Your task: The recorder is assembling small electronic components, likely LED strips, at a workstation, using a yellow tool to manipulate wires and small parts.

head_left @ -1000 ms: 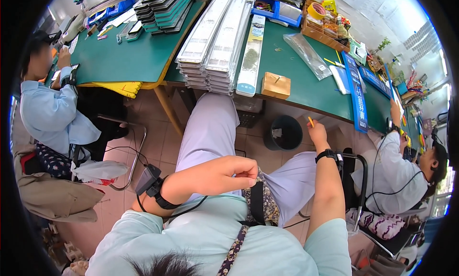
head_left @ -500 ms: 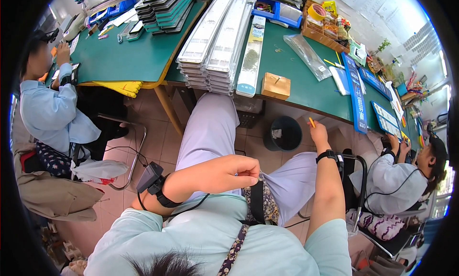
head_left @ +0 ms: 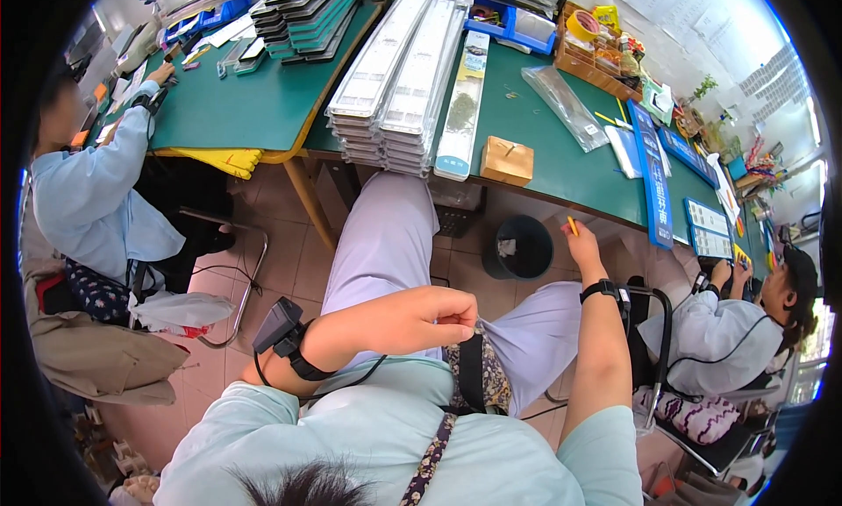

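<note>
My left hand (head_left: 447, 313) is held across my lap above the patterned bag and its dark strap (head_left: 472, 370). Its fingers are curled together, and whatever they may pinch is hidden. Off to the right, my right hand (head_left: 581, 247) is closed round a thin orange-yellow stick (head_left: 573, 225), perhaps a pencil; only its tip shows. That hand hovers in front of the table edge, beside the dark waste bin (head_left: 517, 247) on the floor.
On the green table (head_left: 561, 111) stand stacked clear plastic cases (head_left: 412, 85), a long printed box (head_left: 460, 111), a small wooden block (head_left: 506, 160), a clear plastic sleeve (head_left: 566, 107) and a blue sign (head_left: 651, 173). Co-workers sit left (head_left: 96, 190) and right (head_left: 719, 331).
My own hands have hardly moved. The left co-worker has stretched an arm forward over the table. At the right, the co-worker's hands and the blue-edged panel beside them have shifted slightly.
</note>
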Tool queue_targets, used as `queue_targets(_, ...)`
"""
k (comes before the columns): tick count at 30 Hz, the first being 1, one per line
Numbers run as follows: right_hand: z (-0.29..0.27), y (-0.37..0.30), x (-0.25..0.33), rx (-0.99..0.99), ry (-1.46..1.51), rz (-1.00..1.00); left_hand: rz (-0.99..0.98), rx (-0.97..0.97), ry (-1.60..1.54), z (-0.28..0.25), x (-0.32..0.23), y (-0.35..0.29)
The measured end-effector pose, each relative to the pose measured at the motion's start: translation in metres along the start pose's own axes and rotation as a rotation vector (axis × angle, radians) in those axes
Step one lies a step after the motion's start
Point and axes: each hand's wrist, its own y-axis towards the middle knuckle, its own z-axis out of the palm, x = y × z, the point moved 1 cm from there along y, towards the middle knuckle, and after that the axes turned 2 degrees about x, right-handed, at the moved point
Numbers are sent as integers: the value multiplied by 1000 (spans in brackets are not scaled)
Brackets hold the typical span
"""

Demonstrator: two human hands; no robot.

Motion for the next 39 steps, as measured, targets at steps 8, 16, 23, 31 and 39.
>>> queue_targets(8, 1, -8, 14, -7, 48, -21, -8, -14, 2, 0, 6, 1)
queue_targets(16, 2, -10, 9, -83, 27, -32, -25, 7, 5, -1, 10, 1)
queue_targets(23, -12, -24, 43, -87, 198, -36, -17, 1, -1, 0, 7, 1)
queue_targets(31, -19, -57, 48, 22, 214, 38, -36, 9, -20, 1, 10, 2)
queue_targets(39, -77, -111, 124, 70, 1038, 33, -75, 29, -40, 5, 9, 6)
